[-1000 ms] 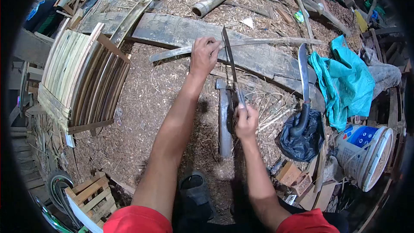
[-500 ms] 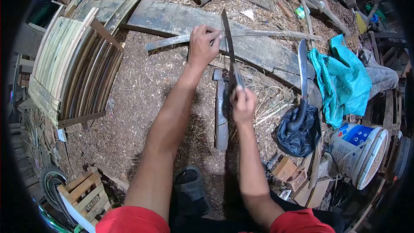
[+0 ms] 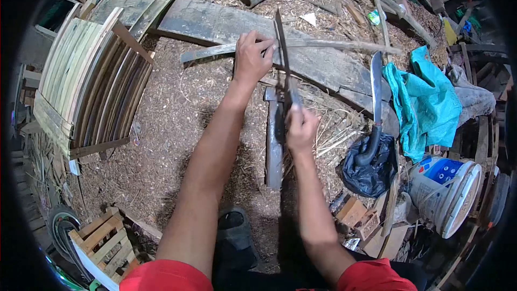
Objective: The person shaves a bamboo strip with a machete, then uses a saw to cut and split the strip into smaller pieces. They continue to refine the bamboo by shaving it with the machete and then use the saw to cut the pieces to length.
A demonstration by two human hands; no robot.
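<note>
A long, narrow bamboo strip [image 3: 212, 51] lies across the wide plank, its right end blurred. My left hand [image 3: 253, 58] is closed around it, just left of the saw. In my right hand [image 3: 301, 128] is the handle of a handsaw [image 3: 284, 48], whose blade points away from me and crosses the strip. Its handle is mostly covered by my fingers. Below the blade, a hammer-like tool [image 3: 273, 145] with a thick handle lies on the ground.
A wide plank [image 3: 215, 19] rests on ground strewn with shavings. To the left stands a slatted wooden stack [image 3: 89, 83]. On the right are a machete [image 3: 376, 86], a black plastic bag [image 3: 371, 170], a teal sheet [image 3: 425, 102] and a white bucket [image 3: 436, 188].
The saw and my right hand have shifted slightly forward and left across the strip. My left hand keeps its hold, and the strip's right end is now blurred.
</note>
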